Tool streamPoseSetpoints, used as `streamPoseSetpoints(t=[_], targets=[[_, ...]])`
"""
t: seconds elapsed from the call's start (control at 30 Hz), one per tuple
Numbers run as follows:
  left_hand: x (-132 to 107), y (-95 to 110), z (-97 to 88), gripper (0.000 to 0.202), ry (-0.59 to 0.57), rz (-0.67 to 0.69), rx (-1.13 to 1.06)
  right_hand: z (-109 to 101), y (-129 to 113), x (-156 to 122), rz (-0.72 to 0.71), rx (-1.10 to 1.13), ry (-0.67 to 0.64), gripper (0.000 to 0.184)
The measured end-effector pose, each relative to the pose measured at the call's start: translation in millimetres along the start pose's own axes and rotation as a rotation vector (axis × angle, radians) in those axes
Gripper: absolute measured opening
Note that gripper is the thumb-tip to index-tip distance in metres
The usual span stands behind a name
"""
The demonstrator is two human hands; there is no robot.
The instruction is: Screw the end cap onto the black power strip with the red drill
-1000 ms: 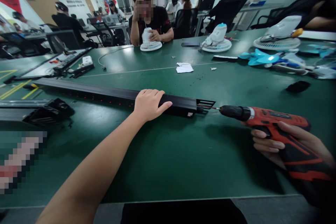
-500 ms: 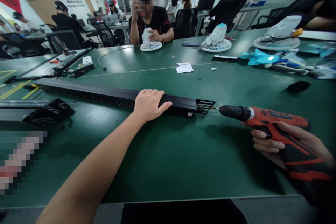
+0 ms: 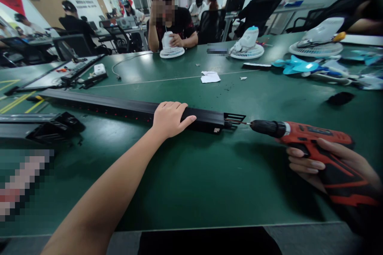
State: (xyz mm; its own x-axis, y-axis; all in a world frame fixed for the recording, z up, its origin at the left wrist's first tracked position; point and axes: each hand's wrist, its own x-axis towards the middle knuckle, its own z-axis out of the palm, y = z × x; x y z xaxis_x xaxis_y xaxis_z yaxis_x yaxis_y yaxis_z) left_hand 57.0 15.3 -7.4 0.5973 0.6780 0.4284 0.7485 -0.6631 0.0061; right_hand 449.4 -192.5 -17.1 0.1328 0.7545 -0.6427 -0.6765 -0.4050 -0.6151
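Observation:
A long black power strip (image 3: 119,108) with small red lights lies across the green table (image 3: 185,175). My left hand (image 3: 170,118) is pressed over its top near the right end, fingers wrapped onto it. My right hand (image 3: 326,167) grips the handle of a red and black cordless drill (image 3: 302,135). The drill's bit touches the bracket (image 3: 235,118) at the right end of the strip.
Another black strip (image 3: 38,125) lies at the left. Small white fans (image 3: 171,46) (image 3: 247,44) (image 3: 320,40), blue fan blades (image 3: 295,65), paper scraps (image 3: 210,77) and a black piece (image 3: 339,98) sit farther back. A person sits across the table; others work behind.
My hands, the drill and the strip have not moved. The person across the table shifts a raised hand slightly.

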Motion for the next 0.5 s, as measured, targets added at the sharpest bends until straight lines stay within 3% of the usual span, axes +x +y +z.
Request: streamPoseSetpoints(t=[0.5], targets=[[0.7,1.3,-2.3,0.066,-0.017,-0.009,-0.005,3.3,-1.7,-2.8,0.023,0.041,0.001,0.045]])
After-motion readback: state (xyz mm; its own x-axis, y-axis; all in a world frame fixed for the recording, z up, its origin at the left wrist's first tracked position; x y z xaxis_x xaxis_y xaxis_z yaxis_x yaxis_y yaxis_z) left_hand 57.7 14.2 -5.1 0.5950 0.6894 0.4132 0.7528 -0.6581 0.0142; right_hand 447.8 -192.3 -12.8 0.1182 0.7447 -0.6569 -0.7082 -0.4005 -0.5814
